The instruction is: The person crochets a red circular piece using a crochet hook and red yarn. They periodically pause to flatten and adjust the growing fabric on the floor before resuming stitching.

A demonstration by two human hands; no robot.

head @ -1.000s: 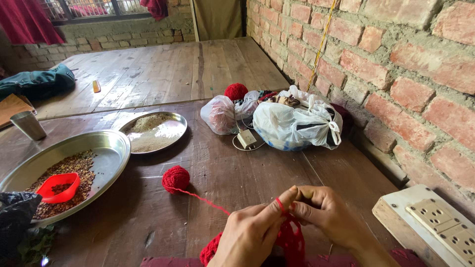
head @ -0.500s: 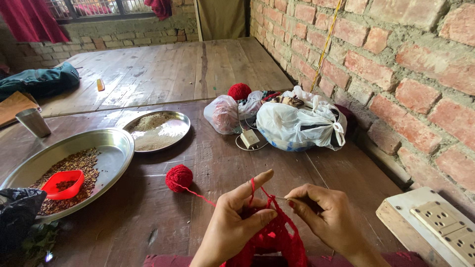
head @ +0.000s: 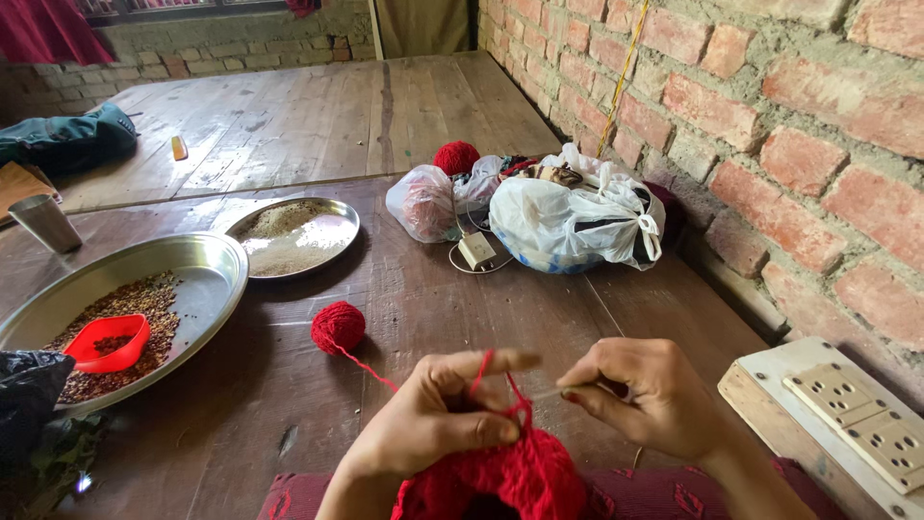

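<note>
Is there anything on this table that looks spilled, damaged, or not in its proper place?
Nothing looks spilled or damaged. The grains stay inside the two steel plates, and the red yarn ball lies on the table, its strand running to the left hand. The only oddity is a socket board lying loose by the right hand.

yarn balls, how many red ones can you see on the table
2: one yarn ball lies just beyond the left hand, another sits behind the plastic bags. More may be hidden inside.
</note>
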